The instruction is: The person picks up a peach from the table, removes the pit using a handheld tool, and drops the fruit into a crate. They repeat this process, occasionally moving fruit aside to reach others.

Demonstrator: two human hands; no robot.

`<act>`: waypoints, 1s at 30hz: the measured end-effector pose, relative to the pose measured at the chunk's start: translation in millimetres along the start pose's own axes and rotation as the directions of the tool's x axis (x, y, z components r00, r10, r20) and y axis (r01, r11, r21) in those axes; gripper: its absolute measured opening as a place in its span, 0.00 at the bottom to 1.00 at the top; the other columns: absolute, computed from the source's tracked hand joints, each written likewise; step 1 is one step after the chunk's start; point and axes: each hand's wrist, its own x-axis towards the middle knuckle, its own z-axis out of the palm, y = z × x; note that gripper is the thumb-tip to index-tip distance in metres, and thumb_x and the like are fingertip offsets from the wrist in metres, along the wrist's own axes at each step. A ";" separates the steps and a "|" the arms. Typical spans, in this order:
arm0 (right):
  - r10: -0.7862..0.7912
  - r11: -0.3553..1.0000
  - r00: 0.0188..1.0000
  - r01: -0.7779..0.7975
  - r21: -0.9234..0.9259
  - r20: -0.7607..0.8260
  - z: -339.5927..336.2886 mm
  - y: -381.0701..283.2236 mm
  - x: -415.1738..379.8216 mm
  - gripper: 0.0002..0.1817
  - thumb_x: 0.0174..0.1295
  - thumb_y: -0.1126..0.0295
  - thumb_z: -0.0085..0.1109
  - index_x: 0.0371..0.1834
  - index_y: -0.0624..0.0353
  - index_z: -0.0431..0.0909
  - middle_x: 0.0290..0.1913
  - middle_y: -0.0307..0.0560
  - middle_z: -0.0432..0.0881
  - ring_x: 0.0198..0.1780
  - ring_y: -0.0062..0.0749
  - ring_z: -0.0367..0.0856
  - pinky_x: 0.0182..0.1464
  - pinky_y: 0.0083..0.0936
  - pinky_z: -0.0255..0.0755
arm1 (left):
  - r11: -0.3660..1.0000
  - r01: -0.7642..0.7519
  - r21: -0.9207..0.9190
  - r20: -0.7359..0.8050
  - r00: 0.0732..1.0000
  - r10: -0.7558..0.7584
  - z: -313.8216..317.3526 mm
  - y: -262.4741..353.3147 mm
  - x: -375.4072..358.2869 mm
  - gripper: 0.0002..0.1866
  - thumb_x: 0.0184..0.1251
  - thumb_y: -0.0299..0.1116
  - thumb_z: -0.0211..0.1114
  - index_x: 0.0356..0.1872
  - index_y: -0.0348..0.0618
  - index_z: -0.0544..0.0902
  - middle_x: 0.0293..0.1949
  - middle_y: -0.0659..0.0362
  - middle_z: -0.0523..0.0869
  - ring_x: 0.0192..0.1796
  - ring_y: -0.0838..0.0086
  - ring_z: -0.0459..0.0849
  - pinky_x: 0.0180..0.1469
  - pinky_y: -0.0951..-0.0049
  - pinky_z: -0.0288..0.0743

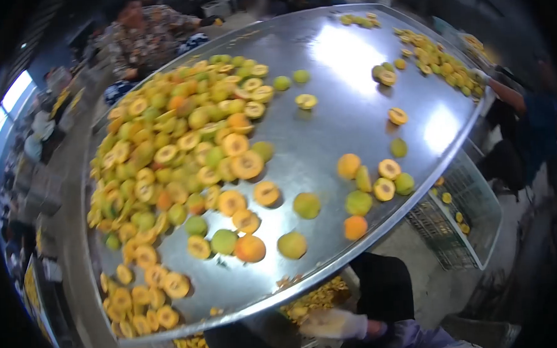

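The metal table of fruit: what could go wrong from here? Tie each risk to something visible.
Rolling: the round orange fruit lies close to the near edge of the metal table and might roll off if bumped.
Spilling: the large fruit pile reaches close to the table's left side, so adding more could push pieces over.
Knocking: the right hand, blurred, is below the near edge and might strike it if raised carelessly.

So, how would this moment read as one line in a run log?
metal table: fruit pile at left, many pieces halved | right hand: blurred, below table edge, near cut fruit | left hand: not in view
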 end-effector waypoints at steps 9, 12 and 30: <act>0.409 0.912 0.908 -0.410 -0.002 0.095 -5.5 -12.9 1.7 0.23 0.67 0.46 0.51 0.42 0.56 0.76 0.26 0.42 0.80 0.30 0.29 0.81 0.33 0.26 0.73 | 0.993 0.012 -0.121 0.022 1.000 -0.009 18.4 -20.1 13.8 0.21 0.76 0.45 0.50 0.54 0.40 0.81 0.41 0.60 0.85 0.41 0.72 0.82 0.48 0.71 0.76; 0.213 0.976 0.977 -0.213 -0.037 0.002 25.9 22.0 -3.4 0.23 0.66 0.46 0.49 0.41 0.56 0.76 0.25 0.44 0.80 0.29 0.35 0.81 0.36 0.32 0.73 | 0.980 -0.009 -0.197 -0.003 1.000 0.009 3.9 -56.6 -3.2 0.21 0.77 0.46 0.50 0.53 0.40 0.81 0.41 0.60 0.85 0.41 0.72 0.82 0.48 0.71 0.76; 0.152 0.988 0.987 -0.151 0.030 -0.048 83.8 -121.4 -91.3 0.15 0.64 0.56 0.58 0.39 0.56 0.72 0.23 0.38 0.75 0.24 0.22 0.76 0.28 0.24 0.69 | 0.417 -0.895 -0.155 0.116 0.403 0.908 -19.8 108.3 -210.2 0.25 0.63 0.23 0.58 0.64 0.34 0.72 0.61 0.52 0.78 0.59 0.69 0.77 0.62 0.70 0.70</act>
